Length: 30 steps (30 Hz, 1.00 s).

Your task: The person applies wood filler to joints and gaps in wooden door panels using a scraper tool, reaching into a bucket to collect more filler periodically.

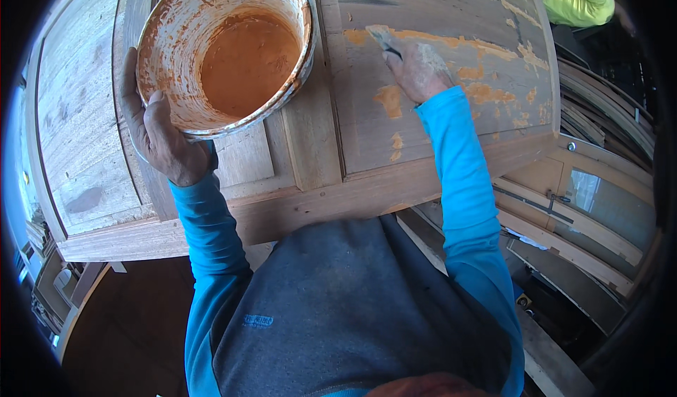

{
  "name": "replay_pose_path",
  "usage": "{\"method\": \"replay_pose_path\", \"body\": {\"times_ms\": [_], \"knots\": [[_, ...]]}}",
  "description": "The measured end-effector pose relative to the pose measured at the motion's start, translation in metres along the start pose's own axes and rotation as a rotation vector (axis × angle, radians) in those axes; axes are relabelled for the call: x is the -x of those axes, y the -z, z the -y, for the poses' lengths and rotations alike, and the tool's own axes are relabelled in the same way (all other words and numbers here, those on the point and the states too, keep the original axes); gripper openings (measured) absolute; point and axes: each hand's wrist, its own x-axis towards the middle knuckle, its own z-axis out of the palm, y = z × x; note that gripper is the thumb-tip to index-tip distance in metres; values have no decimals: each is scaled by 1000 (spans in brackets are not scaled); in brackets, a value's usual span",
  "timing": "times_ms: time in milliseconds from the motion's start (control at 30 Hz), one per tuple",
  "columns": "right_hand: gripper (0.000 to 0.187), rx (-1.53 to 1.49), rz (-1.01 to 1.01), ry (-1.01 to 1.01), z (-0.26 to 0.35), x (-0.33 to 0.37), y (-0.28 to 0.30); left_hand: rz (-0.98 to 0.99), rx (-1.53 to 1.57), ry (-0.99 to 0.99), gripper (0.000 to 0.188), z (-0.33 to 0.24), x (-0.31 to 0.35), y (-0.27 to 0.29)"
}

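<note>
My left hand (159,125) grips a white bucket (185,51) by its side, thumb over the rim, tilted so its mouth faces me. Orange-brown filler paste (250,62) covers its bottom and smears the inner wall. My right hand (421,72), dusted pale, is closed around a putty knife (383,37); the handle is mostly hidden in the fist. The blade lies at a streak of orange filler on the wooden panel door (395,139). More filler patches (486,94) spread over the panel to the right of that hand.
Another person's yellow-green sleeve (582,5) shows at the far right. Stacked boards (599,108) and a bar clamp (539,210) on timber lie right of the door. A dark brown surface (134,326) is below the door at the lower left.
</note>
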Motion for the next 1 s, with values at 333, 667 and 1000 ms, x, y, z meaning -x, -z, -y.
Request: {"method": "replay_pose_path", "body": {"times_ms": [333, 667, 1000], "knots": [[39, 102, -3, -119, -24, -6, 6, -29, -5, 16, 68, -4, 3, -5], [41, 130, -81, -19, -45, 5, -25, 1, -92, -50, 54, 3, 0, 3], [39, -27, -6, -45, -52, 15, -11, -38, -61, -3, 68, -4, 1, -4]]}}
